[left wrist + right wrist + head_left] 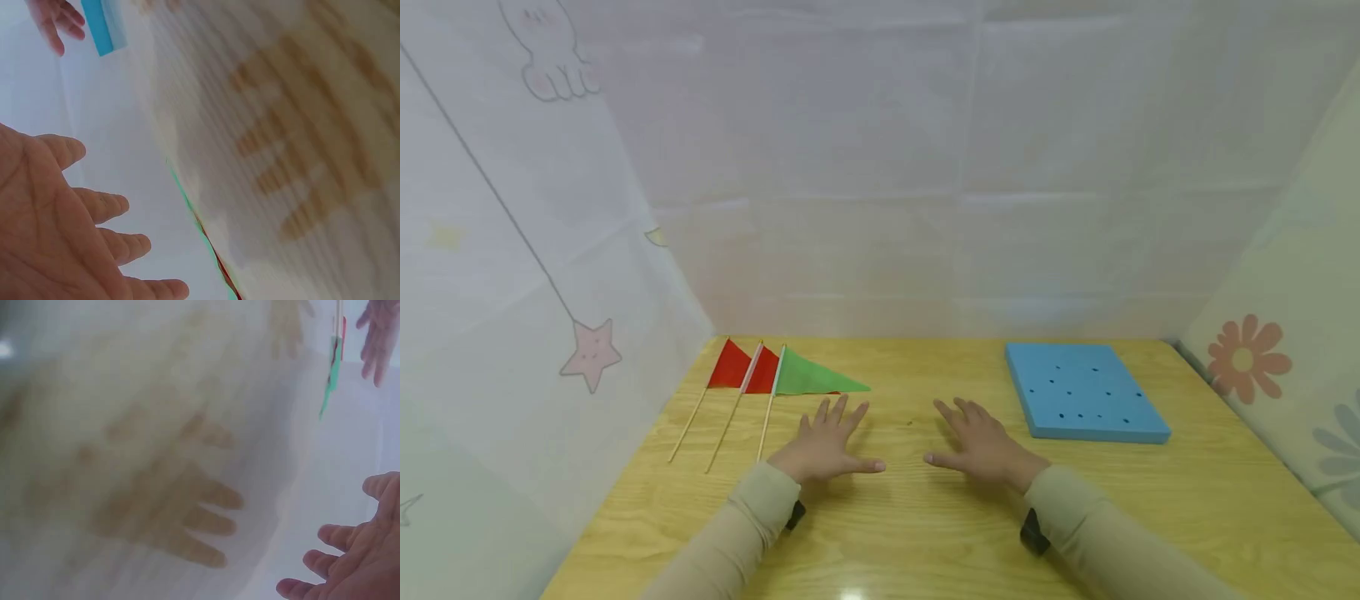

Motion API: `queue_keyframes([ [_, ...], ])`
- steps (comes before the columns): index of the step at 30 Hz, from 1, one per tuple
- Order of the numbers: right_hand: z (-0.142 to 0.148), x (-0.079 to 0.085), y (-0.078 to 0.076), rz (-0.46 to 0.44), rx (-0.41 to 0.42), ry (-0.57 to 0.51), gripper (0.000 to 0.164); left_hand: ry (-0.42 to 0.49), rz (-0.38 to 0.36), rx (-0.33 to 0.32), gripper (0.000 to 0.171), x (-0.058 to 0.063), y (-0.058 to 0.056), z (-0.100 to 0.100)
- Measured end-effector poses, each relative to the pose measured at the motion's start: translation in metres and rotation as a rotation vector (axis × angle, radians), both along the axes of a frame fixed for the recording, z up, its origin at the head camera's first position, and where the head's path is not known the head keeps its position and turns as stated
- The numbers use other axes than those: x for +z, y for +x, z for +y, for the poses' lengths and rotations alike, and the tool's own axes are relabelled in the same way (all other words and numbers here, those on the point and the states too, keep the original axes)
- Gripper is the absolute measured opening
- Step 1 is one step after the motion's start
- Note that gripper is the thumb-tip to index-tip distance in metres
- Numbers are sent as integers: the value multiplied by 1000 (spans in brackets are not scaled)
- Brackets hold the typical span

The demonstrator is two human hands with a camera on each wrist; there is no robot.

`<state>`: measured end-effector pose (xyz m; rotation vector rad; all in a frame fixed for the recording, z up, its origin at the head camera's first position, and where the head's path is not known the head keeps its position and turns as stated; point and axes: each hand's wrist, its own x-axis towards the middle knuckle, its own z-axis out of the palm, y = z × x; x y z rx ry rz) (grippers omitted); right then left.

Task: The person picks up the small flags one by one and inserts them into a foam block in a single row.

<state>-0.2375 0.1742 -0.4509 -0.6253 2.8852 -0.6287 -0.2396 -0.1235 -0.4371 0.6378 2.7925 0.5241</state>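
My left hand (826, 446) hovers palm down over the wooden table with its fingers spread, holding nothing. Just beyond and left of it lie three small pennants on thin sticks: a red flag (728, 365) at the far left, a second red flag (764, 372) beside it, and a green flag (812, 375) with a bit of red showing under its lower edge. My right hand (981, 446), also spread and holding nothing, is nearest to a blue board (1086, 392) dotted with several small dark holes. Both wrist views show the palms above the glossy tabletop, which mirrors the fingers.
The yellow wood-grain table (895, 533) ends at a pale cloth backdrop (925, 208) behind. Printed cloth walls stand at both sides, with a pink star (591, 356) on the left and a red flower (1247, 358) on the right.
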Motion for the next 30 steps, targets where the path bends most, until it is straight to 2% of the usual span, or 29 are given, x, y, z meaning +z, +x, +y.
queue_keyframes([
  [9,16,9,-8,-30,-43,-97,96,102,-32,71,104,-4,-7,-16],
  [17,30,17,-14,-33,-80,-161,90,135,-56,113,105,-3,-10,-26],
  [24,49,27,-16,-28,-119,-204,87,203,-100,155,109,-2,-12,-34],
  [30,66,33,-22,-8,-147,-233,87,216,-90,182,108,-1,-14,-44],
])
